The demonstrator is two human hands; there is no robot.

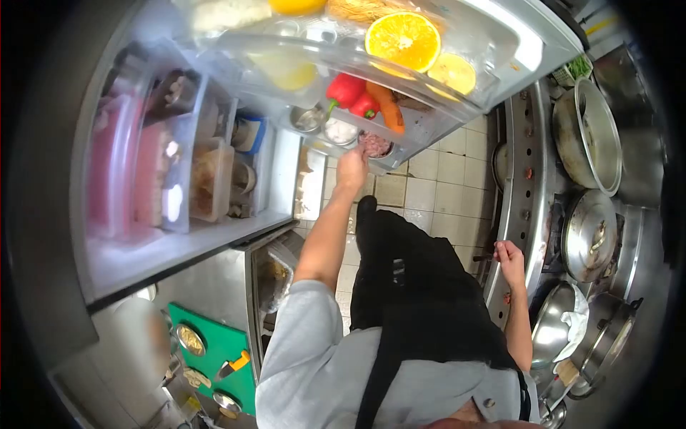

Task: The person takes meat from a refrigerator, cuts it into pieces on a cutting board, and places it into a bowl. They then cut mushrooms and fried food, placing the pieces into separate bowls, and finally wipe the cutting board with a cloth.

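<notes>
My left hand point(351, 170) reaches into the lowest shelf of the open fridge door. Its fingers are closed at the near rim of a small metal bowl of chopped pinkish meat point(376, 145); the fingertips are partly hidden. Beside that bowl sit a bowl of white food point(340, 131) and another metal bowl point(307, 119). Red peppers point(346, 91) and a carrot point(386, 107) lie just beyond. Off to the right, my right hand point(509, 259) hangs by the stove's front edge, fingers curled in, with nothing visible in them.
Halved oranges point(403, 41) fill the upper door shelf. Tubs point(211, 179) stand inside the fridge at left. A green cutting board point(227, 343) holds a knife point(233, 364) and small bowls. Along the stove at right are a large pot point(587, 137) and a lidded pan point(590, 234).
</notes>
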